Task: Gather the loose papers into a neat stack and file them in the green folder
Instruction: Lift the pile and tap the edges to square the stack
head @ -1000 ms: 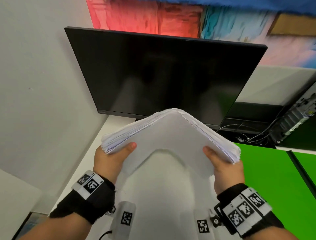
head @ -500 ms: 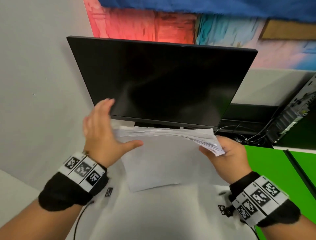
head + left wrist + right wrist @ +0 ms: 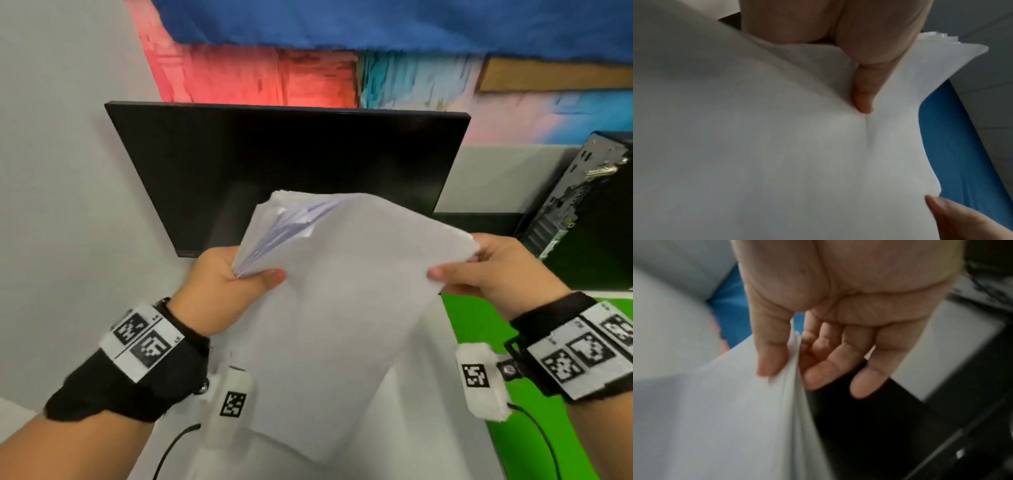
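A thick stack of white papers (image 3: 342, 291) is held upright in the air in front of the monitor, its lower end hanging toward the desk. My left hand (image 3: 236, 281) grips the stack's left edge, thumb on the front sheet; the left wrist view shows the thumb (image 3: 863, 97) pressed into the paper (image 3: 756, 146). My right hand (image 3: 479, 270) pinches the right edge, thumb in front, and in the right wrist view the fingers (image 3: 828, 366) lie behind the sheets (image 3: 735, 418). The green folder (image 3: 479, 325) lies open on the desk at the right, partly hidden by my right wrist.
A black monitor (image 3: 291, 164) stands close behind the papers. A computer tower (image 3: 589, 212) stands at the right rear. The white desk (image 3: 411, 428) runs under the stack, with a grey wall on the left. Wrist-camera cables hang below both wrists.
The stack was held flat by the right hand alone with the left hand off it; now both hands hold it, tipped up on end and raised. The view has tilted upward.
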### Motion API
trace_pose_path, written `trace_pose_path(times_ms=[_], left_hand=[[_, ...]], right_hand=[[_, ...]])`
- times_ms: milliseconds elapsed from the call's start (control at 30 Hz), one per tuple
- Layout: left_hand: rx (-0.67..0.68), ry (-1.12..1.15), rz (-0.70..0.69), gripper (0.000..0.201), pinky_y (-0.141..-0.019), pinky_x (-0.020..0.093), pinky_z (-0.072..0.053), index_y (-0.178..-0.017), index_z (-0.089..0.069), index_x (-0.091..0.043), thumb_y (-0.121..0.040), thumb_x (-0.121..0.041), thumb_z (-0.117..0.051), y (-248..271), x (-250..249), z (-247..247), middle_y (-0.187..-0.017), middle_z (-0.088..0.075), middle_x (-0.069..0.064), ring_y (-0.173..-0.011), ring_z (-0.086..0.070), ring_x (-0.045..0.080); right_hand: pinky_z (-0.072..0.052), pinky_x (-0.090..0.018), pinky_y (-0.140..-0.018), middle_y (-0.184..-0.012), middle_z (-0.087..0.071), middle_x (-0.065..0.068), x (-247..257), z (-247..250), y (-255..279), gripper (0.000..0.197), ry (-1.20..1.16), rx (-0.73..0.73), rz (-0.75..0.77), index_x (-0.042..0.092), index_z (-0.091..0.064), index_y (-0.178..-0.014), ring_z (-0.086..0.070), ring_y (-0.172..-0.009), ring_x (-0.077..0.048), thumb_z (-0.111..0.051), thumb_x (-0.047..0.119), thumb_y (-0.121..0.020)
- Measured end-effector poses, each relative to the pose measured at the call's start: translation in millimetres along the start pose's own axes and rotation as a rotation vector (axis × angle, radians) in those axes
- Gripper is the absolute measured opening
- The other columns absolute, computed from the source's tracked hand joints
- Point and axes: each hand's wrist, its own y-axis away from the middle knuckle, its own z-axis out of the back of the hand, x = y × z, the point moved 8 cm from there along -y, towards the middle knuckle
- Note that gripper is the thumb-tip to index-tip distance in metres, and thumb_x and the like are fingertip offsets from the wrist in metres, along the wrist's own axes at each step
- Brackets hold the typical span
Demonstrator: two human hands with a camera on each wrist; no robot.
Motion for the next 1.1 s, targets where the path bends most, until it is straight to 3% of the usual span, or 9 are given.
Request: trace_pose_path(times_ms=[167,267,367,467,567,667,833,1000,1100], left_hand=[[-0.202,0.172,0.016,0.022,-0.057,0.008,-0.049,-0.074,-0.063,-0.031,-0.078,-0.01,-0.07,9.2,7.3,-4.3,-0.06,-0.066,-0.032,-0.062,-0.063,-0.012],[-0.336,0.202,0.009,0.021,-0.054,0.006,-0.046,-0.077,-0.062,-0.031,-0.075,-0.013,-0.073,26.0,10.8,-11.5,-0.06,-0.067,-0.024,-0.063,-0.061,-0.017],[-0.352,0.212,0.081,0.039,-0.06,0.005,-0.046,-0.099,-0.061,-0.026,-0.066,-0.021,-0.082,39.0,34.2,-26.4,-0.083,-0.064,-0.018,-0.073,-0.062,-0.014],[-0.271,0.207,0.101,0.048,-0.067,0.009,-0.046,-0.101,-0.048,-0.044,-0.067,-0.025,-0.075,39.6,47.3,-40.8,-0.097,-0.057,-0.025,-0.089,-0.059,-0.01],[-0.295,0.23,-0.012,0.063,-0.067,0.001,-0.045,-0.105,-0.036,-0.05,-0.073,-0.009,-0.073,31.6,31.2,-32.6,-0.105,-0.051,-0.027,-0.09,-0.055,-0.02],[-0.261,0.238,-0.308,0.08,-0.085,0.013,-0.05,-0.12,-0.027,-0.061,-0.072,-0.011,-0.067,24.2,-6.3,-18.6,-0.126,-0.051,-0.023,-0.109,-0.057,-0.004],[-0.198,0.087,-0.467,0.047,-0.097,0.021,-0.046,-0.1,-0.05,-0.056,-0.076,-0.016,-0.059,12.9,-25.9,-16.0,-0.125,-0.052,-0.033,-0.119,-0.054,0.003],[-0.211,0.23,-0.366,0.054,-0.088,0.028,-0.053,-0.102,-0.043,-0.056,-0.066,-0.026,-0.071,8.9,-18.8,-11.5,-0.123,-0.057,-0.017,-0.111,-0.058,0.011],[-0.094,0.557,-0.058,0.072,-0.087,0.039,-0.055,-0.115,-0.051,-0.041,-0.05,-0.027,-0.079,-3.7,17.1,-26.4,-0.115,-0.064,-0.001,-0.105,-0.062,0.025]], right_hand=[[-0.055,-0.024,-0.073,-0.096,-0.074,0.003,6.7,-34.7,11.6,0.047,-0.392,-0.224,0.203,0.017,-0.066,-0.105,-0.069,-0.089,-0.01,-0.078,0.024,-0.06],[-0.053,-0.019,-0.078,-0.109,-0.068,-0.004,19.9,-46.2,26.5,0.042,-0.269,-0.378,0.316,0.004,-0.055,-0.12,-0.066,-0.096,-0.008,-0.067,0.003,-0.08],[-0.055,-0.036,-0.086,-0.112,-0.067,-0.008,2.5,-56.6,25.5,0.054,-0.208,-0.376,0.232,0.01,-0.055,-0.121,-0.066,-0.102,-0.021,-0.072,0.015,-0.069],[-0.055,-0.048,-0.085,-0.108,-0.068,-0.005,-18.4,-58.7,19.8,0.058,-0.156,-0.342,0.109,0.018,-0.057,-0.116,-0.067,-0.098,-0.023,-0.076,0.018,-0.06],[-0.056,-0.03,-0.078,-0.101,-0.061,0.004,-8.5,-42.1,18.5,0.054,-0.121,-0.419,0.198,0.031,-0.049,-0.106,-0.063,-0.09,-0.011,-0.078,0.007,-0.068],[-0.046,-0.007,-0.072,-0.098,-0.049,0.013,23.8,-31.0,23.9,0.062,0.007,-0.448,0.462,0.037,-0.037,-0.11,-0.055,-0.081,0.011,-0.071,-0.001,-0.076],[-0.031,0.0,-0.089,-0.107,-0.047,0.001,39.2,-36.1,18.7,0.028,0.468,-0.395,0.678,0.026,-0.062,-0.112,-0.039,-0.103,0.018,-0.052,0.013,-0.089],[-0.044,-0.013,-0.091,-0.114,-0.053,0.01,25.3,-22.9,8.6,0.06,0.142,-0.333,0.497,0.047,-0.044,-0.115,-0.052,-0.106,-0.001,-0.072,0.036,-0.063],[-0.055,-0.021,-0.071,-0.097,-0.072,0.004,-16.2,-40.2,-6.9,0.08,-0.267,-0.122,0.149,0.031,-0.06,-0.106,-0.068,-0.089,-0.009,-0.09,0.037,-0.032]])
